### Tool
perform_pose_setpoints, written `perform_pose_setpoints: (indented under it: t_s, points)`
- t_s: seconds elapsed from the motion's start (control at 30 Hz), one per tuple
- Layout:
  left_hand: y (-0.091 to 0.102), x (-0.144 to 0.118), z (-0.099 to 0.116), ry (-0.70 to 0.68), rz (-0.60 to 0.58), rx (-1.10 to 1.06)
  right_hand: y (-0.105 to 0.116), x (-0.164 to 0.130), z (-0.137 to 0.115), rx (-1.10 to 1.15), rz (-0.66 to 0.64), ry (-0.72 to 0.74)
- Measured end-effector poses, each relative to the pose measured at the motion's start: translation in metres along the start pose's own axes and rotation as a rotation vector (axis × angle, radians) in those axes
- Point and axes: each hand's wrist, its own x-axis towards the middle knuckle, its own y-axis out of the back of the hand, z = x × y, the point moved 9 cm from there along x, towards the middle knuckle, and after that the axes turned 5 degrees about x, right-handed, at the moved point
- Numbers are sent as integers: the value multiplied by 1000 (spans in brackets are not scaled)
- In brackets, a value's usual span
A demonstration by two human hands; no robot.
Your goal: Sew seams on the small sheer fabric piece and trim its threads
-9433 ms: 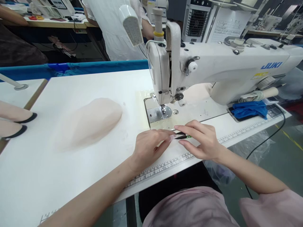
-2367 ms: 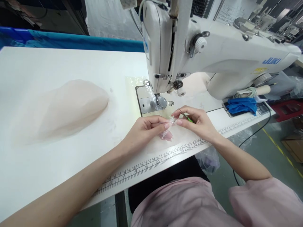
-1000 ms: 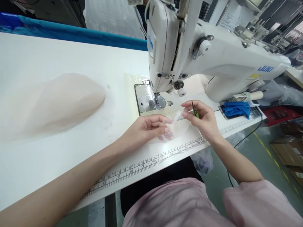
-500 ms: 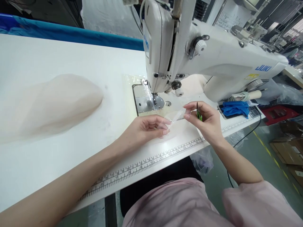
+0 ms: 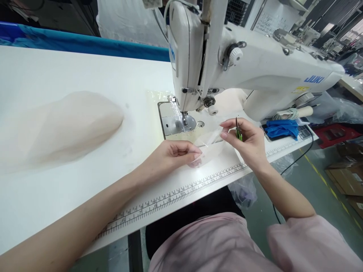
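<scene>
A sheer fabric piece is pinched between left hand and right hand, at 5 o'clock from the presser foot; green thread snips are gripped too. It is best kept taut, blades clear.

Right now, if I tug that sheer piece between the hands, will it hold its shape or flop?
Probably flop: the sheer piece sags and creases between the left hand and right hand. It looks very light, being see-through. It may snag on the snips held in the right hand, so pull gently.
</scene>
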Motion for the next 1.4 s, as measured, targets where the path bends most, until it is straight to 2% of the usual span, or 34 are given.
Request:
perform_pose_setpoints:
  t_s: [0.27,0.77,1.13,1.4]
  points:
    - [4,-1,7,-37,70,11,-3,-2,1,-76,-11,106]
    - [3,-1,7,-44,50,-41,-3,0,5,-70,-1,86]
    - [3,-3,10,-53,44,-1,-6,1,3,-14,1,51]
    - [2,-3,11,-82,33,11,-13,3,-5,-3,-19,112]
